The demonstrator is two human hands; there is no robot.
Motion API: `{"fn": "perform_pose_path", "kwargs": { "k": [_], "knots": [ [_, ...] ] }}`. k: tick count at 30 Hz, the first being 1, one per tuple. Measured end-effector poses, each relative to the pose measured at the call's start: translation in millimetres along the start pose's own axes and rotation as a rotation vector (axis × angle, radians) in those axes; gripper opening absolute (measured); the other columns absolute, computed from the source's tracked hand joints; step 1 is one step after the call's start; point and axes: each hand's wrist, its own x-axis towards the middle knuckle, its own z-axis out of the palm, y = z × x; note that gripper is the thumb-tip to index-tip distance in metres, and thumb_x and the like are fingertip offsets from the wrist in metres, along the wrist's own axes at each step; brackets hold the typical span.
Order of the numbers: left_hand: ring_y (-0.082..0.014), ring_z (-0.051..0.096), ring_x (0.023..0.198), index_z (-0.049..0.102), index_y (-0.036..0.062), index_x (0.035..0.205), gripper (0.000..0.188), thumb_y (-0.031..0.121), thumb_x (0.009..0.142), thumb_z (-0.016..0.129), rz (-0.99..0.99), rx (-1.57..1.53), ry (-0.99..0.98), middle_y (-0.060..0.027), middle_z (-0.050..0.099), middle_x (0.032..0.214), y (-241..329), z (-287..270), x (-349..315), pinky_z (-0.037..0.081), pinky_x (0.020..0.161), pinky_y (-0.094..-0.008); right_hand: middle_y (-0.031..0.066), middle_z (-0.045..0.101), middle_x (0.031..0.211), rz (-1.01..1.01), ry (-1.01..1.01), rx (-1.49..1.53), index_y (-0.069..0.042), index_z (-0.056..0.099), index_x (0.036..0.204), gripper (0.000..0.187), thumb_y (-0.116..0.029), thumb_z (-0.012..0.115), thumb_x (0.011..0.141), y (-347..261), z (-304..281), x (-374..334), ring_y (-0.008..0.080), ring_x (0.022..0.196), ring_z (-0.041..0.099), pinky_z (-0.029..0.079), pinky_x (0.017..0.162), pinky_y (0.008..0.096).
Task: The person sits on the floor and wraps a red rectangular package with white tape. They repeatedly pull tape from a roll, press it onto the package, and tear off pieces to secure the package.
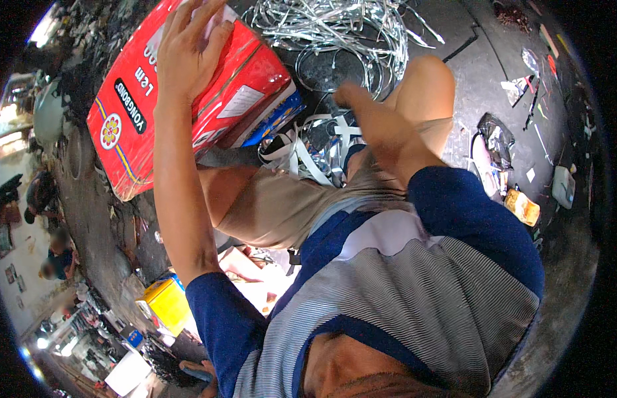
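Observation:
My left hand (189, 56) lies on top of a large red cardboard box (132, 103) with a flower emblem and printed lettering. Its fingers are stretched out and the thumb stands apart; the fingertips run to the upper picture edge. Under the red box's right side shows a blue box (272, 114). My right hand (371, 116) is in the air over my lap, near my bent knee, and smeared by motion, so its fingers do not show clearly. Beneath it lie white and silvery strips (311, 156).
Beyond my knees lies a tangled heap of shiny silver strips (328, 26). At the right are a black plastic bag (497, 139), a yellowish block (522, 207) and a white container (563, 187). A yellow box (168, 304) stands at lower left; people sit farther left.

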Motion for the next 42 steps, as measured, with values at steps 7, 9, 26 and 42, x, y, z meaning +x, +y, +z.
{"fn": "perform_pose_path", "kwargs": {
  "k": [7,9,26,42],
  "knots": [
    [-0.0323,0.064,0.103,0.071,0.0103,0.120,0.033,0.011,0.087,0.070,0.092,0.151,0.294,-0.0123,0.066,0.120,20,16,-28,0.051,0.091,-0.0424,0.0151,0.071,0.119,-0.082,-0.227,0.018,-0.005,0.072,0.115,0.039,-0.032,0.070,0.086,-22,76,-50,0.0323,0.108,0.068,0.055,0.087,0.0497],
    [-0.0325,0.065,0.100,0.071,0.0073,0.117,0.034,0.008,0.083,0.074,0.072,-0.003,0.325,-0.0143,0.067,0.116,75,23,-46,0.052,0.089,-0.0420,0.0113,0.074,0.110,-0.171,-0.285,0.277,-0.003,0.073,0.110,0.038,-0.030,0.075,0.084,-8,94,-26,0.0243,0.097,0.069,0.056,0.079,0.0430],
    [-0.0064,0.059,0.078,0.073,-0.0012,0.100,0.012,0.002,0.089,0.072,-0.728,-0.902,0.122,-0.0025,0.069,0.089,123,5,-159,0.045,0.067,-0.0212,0.0116,0.069,0.084,-1.280,0.083,0.480,-0.001,0.067,0.090,0.020,-0.019,0.075,0.087,-74,-137,-276,0.0247,0.078,0.068,0.052,0.070,0.0370],
    [-0.0069,0.057,0.066,0.063,-0.0004,0.125,0.032,0.002,0.093,0.065,-0.880,-0.260,0.827,-0.0037,0.068,0.082,-36,-207,-213,0.043,0.058,-0.0214,-0.0001,0.066,0.076,-1.185,-0.317,0.444,0.000,0.071,0.097,0.019,-0.019,0.070,0.094,-146,-231,-252,0.0059,0.067,0.059,0.048,0.060,0.0250]
  ]
}}
